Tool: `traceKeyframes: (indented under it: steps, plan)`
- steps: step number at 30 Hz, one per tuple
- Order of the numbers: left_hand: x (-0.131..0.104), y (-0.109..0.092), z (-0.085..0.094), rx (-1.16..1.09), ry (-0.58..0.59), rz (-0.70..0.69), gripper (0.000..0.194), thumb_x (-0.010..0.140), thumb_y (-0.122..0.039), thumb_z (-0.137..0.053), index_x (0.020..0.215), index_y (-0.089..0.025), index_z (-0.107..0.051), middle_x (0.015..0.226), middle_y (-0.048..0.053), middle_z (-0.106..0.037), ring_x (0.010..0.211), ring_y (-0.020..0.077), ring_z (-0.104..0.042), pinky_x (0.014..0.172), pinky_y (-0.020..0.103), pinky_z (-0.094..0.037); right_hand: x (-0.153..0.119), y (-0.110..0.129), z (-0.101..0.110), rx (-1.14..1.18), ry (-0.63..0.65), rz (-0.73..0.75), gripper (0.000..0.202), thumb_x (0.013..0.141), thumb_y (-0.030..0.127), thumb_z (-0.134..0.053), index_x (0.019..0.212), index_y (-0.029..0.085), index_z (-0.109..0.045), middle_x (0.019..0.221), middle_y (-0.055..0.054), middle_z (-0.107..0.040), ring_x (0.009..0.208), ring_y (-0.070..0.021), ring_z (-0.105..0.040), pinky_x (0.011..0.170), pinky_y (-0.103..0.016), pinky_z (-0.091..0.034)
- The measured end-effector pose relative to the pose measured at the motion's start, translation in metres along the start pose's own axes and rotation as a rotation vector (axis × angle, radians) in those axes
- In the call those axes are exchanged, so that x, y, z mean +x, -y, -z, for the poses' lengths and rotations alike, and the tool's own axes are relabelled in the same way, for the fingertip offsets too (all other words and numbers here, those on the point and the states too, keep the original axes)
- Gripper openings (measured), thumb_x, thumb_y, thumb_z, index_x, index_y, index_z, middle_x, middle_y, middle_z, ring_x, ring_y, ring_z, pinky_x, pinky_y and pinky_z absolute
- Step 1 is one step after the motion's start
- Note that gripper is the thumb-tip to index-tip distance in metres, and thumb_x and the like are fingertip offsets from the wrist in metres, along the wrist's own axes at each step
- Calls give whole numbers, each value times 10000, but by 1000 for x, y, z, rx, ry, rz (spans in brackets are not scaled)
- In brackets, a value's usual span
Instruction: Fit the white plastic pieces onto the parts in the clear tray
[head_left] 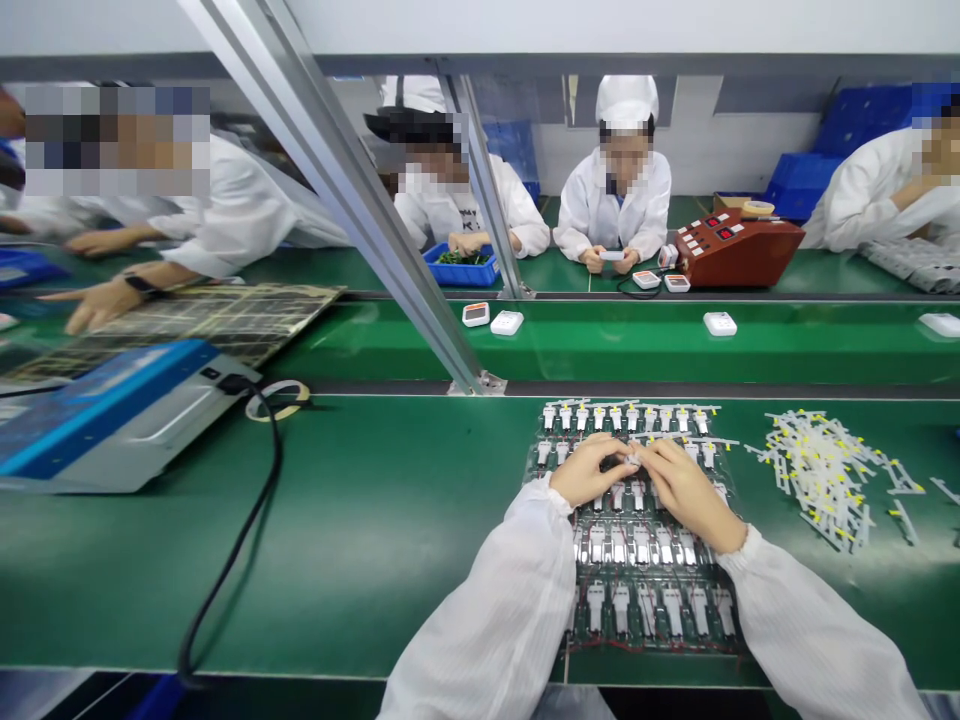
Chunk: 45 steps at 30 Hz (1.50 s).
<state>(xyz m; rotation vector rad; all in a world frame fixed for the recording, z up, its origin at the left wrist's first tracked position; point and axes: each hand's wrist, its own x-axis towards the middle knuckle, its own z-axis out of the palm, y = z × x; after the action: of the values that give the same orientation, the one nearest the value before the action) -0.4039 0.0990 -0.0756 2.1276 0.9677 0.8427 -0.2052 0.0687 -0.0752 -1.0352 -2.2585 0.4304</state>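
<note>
A clear plastic tray (652, 568) holding rows of small white parts with red wires lies on the green table. Over its upper middle, my left hand (592, 470) and my right hand (686, 490) meet at the fingertips. Both pinch one small white piece (632, 461), mostly hidden by the fingers. Thin white strips with yellow tips (660, 407) lie across the tray's top rows. To the right of the tray is a loose pile of similar white and yellow strips (821, 480).
A blue and grey machine (150, 410) with a black cable (276, 470) stands at the left, beside a tape roll (279, 400). A metal post (360, 200) rises behind the table. White devices (720, 324) sit on the green conveyor (622, 345). Several people work beyond.
</note>
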Motion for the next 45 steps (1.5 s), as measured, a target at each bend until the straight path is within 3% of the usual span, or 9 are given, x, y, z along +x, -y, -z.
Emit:
traceKeyframes:
  steps: [6, 9, 13, 20, 25, 31, 36, 40, 45]
  plan:
    - [0, -6, 2, 26, 52, 18, 115, 857, -285, -631, 956, -227, -631, 916, 7, -723, 916, 175, -656, 1140, 446, -212, -3, -4, -4, -5, -136, -1, 393, 974, 200, -377, 1353, 253, -468, 1025, -99, -598, 956, -240, -550, 838, -458, -502]
    - [0, 2, 2, 73, -43, 77, 110, 837, -310, -656, 912, -233, -633, 1025, 26, -716, 1062, 213, -622, 1149, 501, -140, -4, -4, -4, 11, -216, -10, 373, 965, 222, -412, 1329, 251, -487, 1115, -108, -595, 1056, -251, -548, 907, -479, -489]
    - [1, 15, 4, 139, -187, 183, 106, 801, -294, -695, 860, -225, -639, 1094, 47, -691, 1215, 260, -519, 1108, 517, -195, -6, -4, 0, 20, -272, -52, 336, 955, 220, -440, 1282, 236, -513, 1175, -117, -567, 1131, -251, -526, 969, -478, -465]
    - [-1, 22, 3, 344, -134, 205, 134, 785, -336, -714, 860, -241, -655, 1171, 46, -623, 1249, 292, -414, 1064, 528, -204, -7, -4, 3, 34, -275, -46, 299, 952, 216, -429, 1223, 231, -555, 1119, -113, -591, 1082, -244, -562, 938, -469, -495]
    - [-2, 21, 0, 464, -167, 205, 345, 733, -375, -760, 1025, -263, -614, 1222, 62, -567, 1238, 306, -393, 1044, 519, -212, -8, -5, 2, 36, -281, -45, 283, 952, 216, -424, 1196, 226, -569, 1113, -113, -592, 1079, -244, -565, 926, -471, -504]
    - [-4, 21, 1, 486, -116, 160, 426, 777, -367, -715, 1177, -306, -582, 1305, 69, -527, 1261, 319, -366, 1044, 529, -196, -8, -6, 2, 63, -252, -57, 263, 954, 191, -425, 1177, 225, -560, 1133, -107, -572, 1098, -232, -545, 955, -462, -485]
    - [-5, 22, 1, 507, -54, 136, 301, 813, -358, -671, 1107, -305, -633, 1303, 58, -540, 1270, 318, -358, 1043, 545, -183, -9, -7, 2, 66, -255, -60, 255, 955, 196, -425, 1169, 226, -560, 1132, -105, -571, 1102, -232, -544, 961, -463, -479]
    - [-6, 21, 6, 543, -67, 121, 352, 804, -355, -671, 1146, -297, -612, 1327, 72, -524, 1277, 323, -350, 1045, 552, -185, -9, -8, 4, 66, -254, -69, 242, 957, 203, -424, 1148, 225, -570, 1117, -100, -580, 1088, -228, -557, 959, -447, -483]
    - [-10, 15, 21, 625, -104, 105, 205, 769, -281, -666, 970, -266, -633, 1272, 59, -546, 1275, 315, -356, 1043, 554, -189, -12, -13, 6, 75, -305, -57, 220, 950, 198, -439, 1127, 222, -568, 1099, -93, -588, 1068, -226, -564, 943, -432, -483]
